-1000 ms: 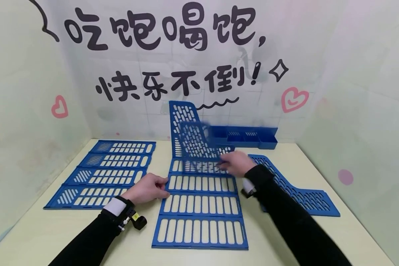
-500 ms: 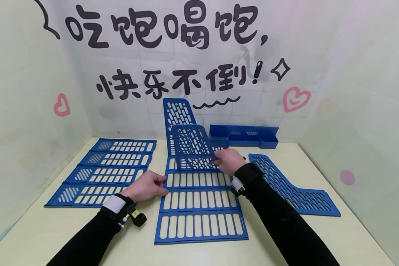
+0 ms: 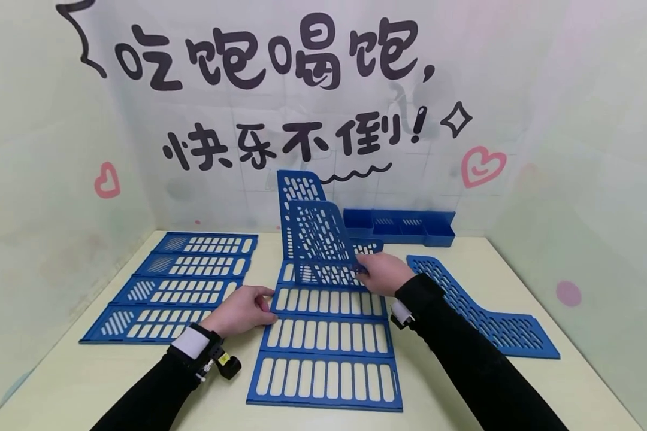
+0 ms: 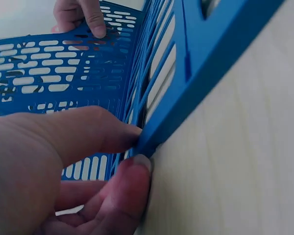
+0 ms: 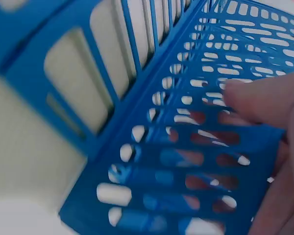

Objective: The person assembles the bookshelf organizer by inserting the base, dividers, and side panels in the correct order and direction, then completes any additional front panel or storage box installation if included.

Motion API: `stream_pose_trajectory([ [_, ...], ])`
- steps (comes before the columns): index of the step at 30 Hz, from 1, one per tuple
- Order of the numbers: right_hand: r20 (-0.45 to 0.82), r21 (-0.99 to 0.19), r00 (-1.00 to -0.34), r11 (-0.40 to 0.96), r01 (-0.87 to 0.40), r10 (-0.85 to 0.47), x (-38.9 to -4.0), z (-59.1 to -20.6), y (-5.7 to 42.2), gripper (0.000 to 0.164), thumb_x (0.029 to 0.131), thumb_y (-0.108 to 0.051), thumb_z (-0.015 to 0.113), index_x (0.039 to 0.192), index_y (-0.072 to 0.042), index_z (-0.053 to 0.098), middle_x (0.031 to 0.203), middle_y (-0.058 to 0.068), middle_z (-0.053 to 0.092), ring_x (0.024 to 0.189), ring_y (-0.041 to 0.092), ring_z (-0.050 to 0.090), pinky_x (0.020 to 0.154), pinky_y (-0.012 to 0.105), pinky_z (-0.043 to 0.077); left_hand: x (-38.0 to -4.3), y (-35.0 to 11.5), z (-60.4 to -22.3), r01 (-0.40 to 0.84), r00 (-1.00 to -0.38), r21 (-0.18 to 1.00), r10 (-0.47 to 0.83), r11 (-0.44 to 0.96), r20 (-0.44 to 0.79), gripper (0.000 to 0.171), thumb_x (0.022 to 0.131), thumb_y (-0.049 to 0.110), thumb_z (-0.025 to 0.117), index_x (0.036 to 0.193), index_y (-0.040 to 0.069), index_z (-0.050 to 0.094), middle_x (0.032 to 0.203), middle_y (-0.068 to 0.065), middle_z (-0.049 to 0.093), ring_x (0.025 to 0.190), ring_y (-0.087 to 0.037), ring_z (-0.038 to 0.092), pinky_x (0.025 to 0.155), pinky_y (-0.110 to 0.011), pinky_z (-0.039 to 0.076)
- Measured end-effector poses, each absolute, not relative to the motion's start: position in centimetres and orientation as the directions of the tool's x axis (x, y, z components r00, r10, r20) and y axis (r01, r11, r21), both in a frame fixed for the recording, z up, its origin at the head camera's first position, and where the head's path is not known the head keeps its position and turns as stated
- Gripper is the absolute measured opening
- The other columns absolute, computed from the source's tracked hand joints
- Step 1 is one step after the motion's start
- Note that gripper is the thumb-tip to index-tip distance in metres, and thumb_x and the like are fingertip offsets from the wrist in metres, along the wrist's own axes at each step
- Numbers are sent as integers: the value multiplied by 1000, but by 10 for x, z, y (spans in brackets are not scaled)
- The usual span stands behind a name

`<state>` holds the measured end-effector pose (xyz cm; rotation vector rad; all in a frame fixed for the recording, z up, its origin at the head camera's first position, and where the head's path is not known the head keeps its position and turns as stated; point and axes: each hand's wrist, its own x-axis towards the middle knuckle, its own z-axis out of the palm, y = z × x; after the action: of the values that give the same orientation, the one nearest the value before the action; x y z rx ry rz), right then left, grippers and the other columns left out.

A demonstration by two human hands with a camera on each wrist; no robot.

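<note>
A blue slotted panel (image 3: pixel 323 352) made of several joined sections lies on the table in the middle. My left hand (image 3: pixel 239 312) pinches its left edge between thumb and forefinger, close up in the left wrist view. On its far part stands an L-shaped perforated divider (image 3: pixel 319 230). The low front end of that divider is held by my right hand (image 3: pixel 384 273), with the thumb on one face and fingers behind. Right behind it rises a second, similar divider (image 3: pixel 301 184), partly covered. Whether the held divider's bottom edge sits in the panel's slots I cannot tell.
At the left another blue panel of several sections (image 3: pixel 180 276) lies flat. A loose L-shaped divider (image 3: pixel 471 311) lies on the right. Against the back wall stands a blue compartment box (image 3: pixel 398 226). Walls border the table (image 3: pixel 517 395) at the back and sides.
The held divider and my right hand were blurred in motion a second ago; they now appear steady above the same section. My left hand keeps its place. The head view has shifted slightly.
</note>
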<state>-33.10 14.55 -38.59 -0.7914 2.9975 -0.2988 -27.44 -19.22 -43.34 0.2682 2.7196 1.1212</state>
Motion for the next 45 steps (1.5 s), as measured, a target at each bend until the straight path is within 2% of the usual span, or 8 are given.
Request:
stream_pose_trajectory([
  [5,29,-127,-882,873,-471,-471,-332,-384,160,23,112,-17,65,133,-10,70,116,9,78,87,20,64,80,37,50,-274,-191,-433,104,-962,724,254,682,-101,54,93,10,84,141,-9,67,86,-5,62,72,-18,55,61,-26,41],
  [10,63,-138,-880,869,-476,-471,-339,-388,166,27,112,-16,63,137,-11,72,115,9,80,87,20,66,82,38,51,-280,-193,-435,150,-948,725,306,672,-88,15,95,12,83,94,3,71,98,-10,65,73,-18,51,62,-25,36],
  [17,132,-77,-840,839,-539,-527,-345,-390,138,28,111,-14,65,138,-14,73,121,7,81,90,22,72,72,32,44,-284,-197,-436,180,-944,733,324,655,-58,31,94,10,83,75,8,58,146,-29,66,74,-20,47,64,-27,33],
  [26,144,-30,-859,865,-500,-491,-349,-392,111,37,110,-12,66,147,-18,69,127,5,81,75,17,57,67,33,25,-287,-203,-435,192,-945,729,325,657,-44,37,93,13,83,73,10,53,130,-24,71,70,-18,43,63,-27,31],
  [33,117,-79,-869,868,-491,-481,-347,-396,111,24,113,-18,63,136,-16,71,115,5,80,73,17,56,66,33,35,-283,-199,-437,168,-945,723,318,670,-75,24,96,15,83,111,-2,75,83,-5,58,69,-17,47,62,-26,34],
  [37,159,-172,-865,849,-500,-476,-344,-400,117,29,111,-18,68,139,-14,68,127,8,78,104,23,74,91,36,58,-280,-198,-440,153,-952,737,297,658,-68,49,95,14,84,136,-8,70,82,-2,62,71,-18,52,62,-26,38],
  [41,257,-273,-848,807,-524,-464,-337,-404,135,40,110,-20,70,148,-11,64,148,12,69,141,32,63,126,50,45,-279,-197,-442,108,-963,748,257,655,-85,73,94,18,86,154,-8,56,94,-5,69,79,-19,58,68,-28,44],
  [45,337,-373,-854,776,-508,-397,-321,-405,174,45,111,-21,67,153,-5,59,153,18,63,146,38,57,126,56,43,-281,-198,-442,99,-961,752,260,652,-98,79,94,20,88,159,-4,52,97,-6,71,82,-19,61,70,-29,47],
])
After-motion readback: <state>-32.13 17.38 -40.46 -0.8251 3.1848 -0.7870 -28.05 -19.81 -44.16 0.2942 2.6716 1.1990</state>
